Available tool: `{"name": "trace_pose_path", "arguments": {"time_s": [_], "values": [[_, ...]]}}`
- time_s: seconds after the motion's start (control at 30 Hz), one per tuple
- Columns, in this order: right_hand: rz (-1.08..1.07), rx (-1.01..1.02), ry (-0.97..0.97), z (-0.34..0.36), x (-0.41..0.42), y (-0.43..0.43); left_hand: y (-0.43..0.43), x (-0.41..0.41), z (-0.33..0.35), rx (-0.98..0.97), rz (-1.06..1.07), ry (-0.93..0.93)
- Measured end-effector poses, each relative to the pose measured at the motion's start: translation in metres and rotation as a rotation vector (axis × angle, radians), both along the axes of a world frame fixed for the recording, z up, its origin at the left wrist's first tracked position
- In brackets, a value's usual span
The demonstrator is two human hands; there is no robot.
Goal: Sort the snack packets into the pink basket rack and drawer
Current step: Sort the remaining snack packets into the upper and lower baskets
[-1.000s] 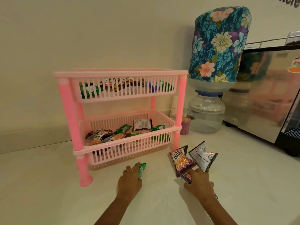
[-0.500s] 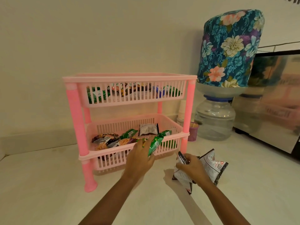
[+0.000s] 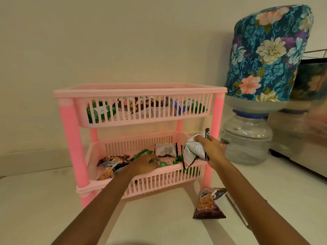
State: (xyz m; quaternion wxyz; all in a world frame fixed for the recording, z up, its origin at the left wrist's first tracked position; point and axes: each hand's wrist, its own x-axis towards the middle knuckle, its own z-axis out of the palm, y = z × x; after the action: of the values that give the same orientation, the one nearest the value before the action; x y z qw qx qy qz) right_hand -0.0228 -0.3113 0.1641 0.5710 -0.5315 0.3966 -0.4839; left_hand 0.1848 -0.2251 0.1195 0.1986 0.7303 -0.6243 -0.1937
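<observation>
Snack packet (image 3: 192, 152) gripped in right hand (image 3: 211, 150) fingers over lower basket (image 3: 159, 183); left hand (image 3: 144, 164) fingers curled inside.

Lower basket (image 3: 177, 181) open-fronted; upper basket (image 3: 141, 121) overhangs (low headroom).

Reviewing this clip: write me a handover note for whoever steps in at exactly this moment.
Left hand: inside the lower basket, on a green packet; whether it grips it is unclear.
Right hand: shut on a white printed packet, held over the lower basket's right end.
Pink rack: both its upper basket and the lower one already hold several packets.
Left to do: drop the white packet in, then pick up the purple peanut packet lying on the counter by the rack's front right leg. No drawer is in view.
</observation>
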Motion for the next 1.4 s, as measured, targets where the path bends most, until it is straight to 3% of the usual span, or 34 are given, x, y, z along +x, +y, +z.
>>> {"name": "trace_pose_path", "arguments": {"time_s": [0.1,0.2,0.33,0.4,0.47,0.53,0.6,0.77,0.97,1.23,1.4], "values": [[0.009,0.159,-0.146,0.001,0.019,-0.018,-0.008,-0.002,-0.008,0.132,0.002,-0.062],[-0.041,0.117,-0.149,-0.007,0.043,-0.035,-0.014,-0.002,-0.011,0.114,-0.009,-0.108],[-0.11,-0.237,0.166,-0.018,0.077,-0.042,-0.014,-0.001,-0.012,0.103,-0.007,-0.133],[-0.052,-0.512,0.311,-0.023,0.092,-0.045,-0.015,0.0,-0.016,0.052,0.018,-0.112],[0.076,-0.77,0.594,-0.033,0.105,-0.051,-0.015,0.0,-0.018,-0.052,0.04,-0.081],[0.244,-0.85,0.954,-0.048,0.113,-0.056,-0.013,0.0,-0.018,-0.143,0.076,-0.064],[0.321,-0.788,1.107,-0.058,0.117,-0.058,-0.012,0.001,-0.018,-0.212,0.099,-0.059],[0.285,-0.766,1.099,-0.063,0.115,-0.052,-0.01,-0.002,-0.018,-0.29,0.146,-0.092],[0.455,-0.719,1.213,-0.058,0.108,-0.041,-0.006,-0.007,-0.021,-0.343,0.233,-0.25],[0.288,-0.522,1.304,-0.059,0.095,-0.027,0.007,-0.019,-0.024,-0.402,0.305,-0.452],[0.106,-0.68,1.265,-0.063,0.075,-0.009,0.015,-0.025,-0.033,-0.405,0.291,-0.629]]}}
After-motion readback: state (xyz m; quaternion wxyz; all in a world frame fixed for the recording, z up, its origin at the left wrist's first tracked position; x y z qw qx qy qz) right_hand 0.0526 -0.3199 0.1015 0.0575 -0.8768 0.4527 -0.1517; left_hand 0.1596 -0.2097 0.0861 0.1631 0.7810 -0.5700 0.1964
